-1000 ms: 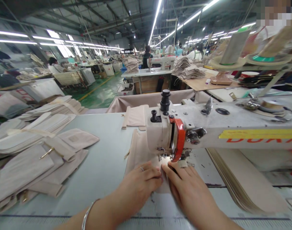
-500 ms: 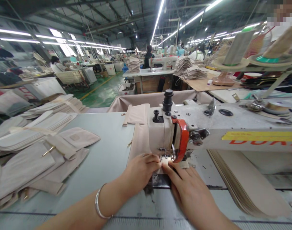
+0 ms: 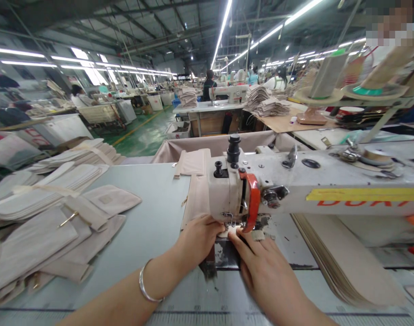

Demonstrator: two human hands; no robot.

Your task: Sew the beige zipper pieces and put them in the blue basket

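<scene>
A beige fabric piece lies under the head of a white sewing machine and runs away from me behind it. My left hand rests on the near end of that fabric, fingers curled and pressed down by the needle. Fingers of my right hand lie flat and together, tips touching the fabric edge just in front of the orange needle guard.
Heaps of beige fabric pieces cover the left of the grey table. A stack of flat beige sheets lies right of the needle. Thread cones stand behind the machine. Other people sit at sewing stations far back.
The fabric has fed away from me under the machine. Both hands followed it forward to the needle, and the dark needle plate in front now shows.
</scene>
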